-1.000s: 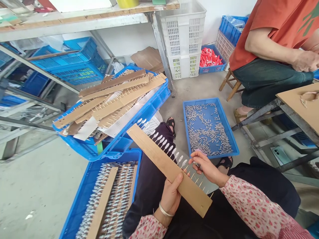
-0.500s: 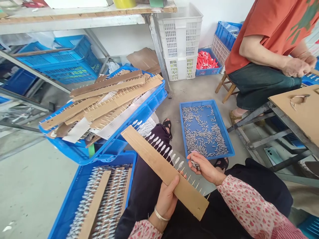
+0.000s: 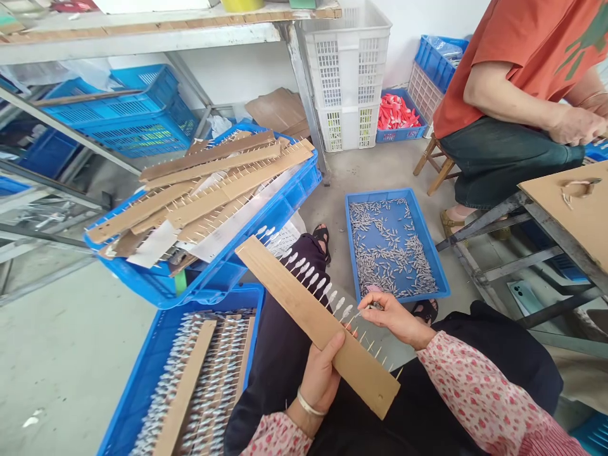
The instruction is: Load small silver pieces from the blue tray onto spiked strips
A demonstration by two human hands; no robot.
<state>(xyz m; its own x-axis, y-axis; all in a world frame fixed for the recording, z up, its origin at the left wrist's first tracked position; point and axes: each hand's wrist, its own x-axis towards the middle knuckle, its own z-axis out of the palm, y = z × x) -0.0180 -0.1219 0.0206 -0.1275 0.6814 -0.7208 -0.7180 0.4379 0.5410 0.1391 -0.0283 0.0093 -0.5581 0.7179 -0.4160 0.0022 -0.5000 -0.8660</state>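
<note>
My left hand grips a long cardboard strip, thumb on its face, held slanting over my lap. Thin wooden sticks jut from the strip's far edge. Small whitish leaf-shaped pieces sit on the sticks along its upper part, while the lower sticks are bare. My right hand is closed around several small grey pieces, its thumb and forefinger pinched at a stick just below the last whitish piece. The fingers partly hide what they pinch. Beyond it, a shallow blue tray on the floor holds many loose grey pieces.
At left, a blue crate is heaped with stick-edged cardboard strips. Below it, another blue crate holds rows of filled strips. A co-worker in an orange shirt sits at right by a low table. White baskets stand behind.
My right hand has moved slightly left, bringing its pinched fingertips up to a stick on the strip. My left hand keeps its hold on the strip. The view has shifted slightly.
</note>
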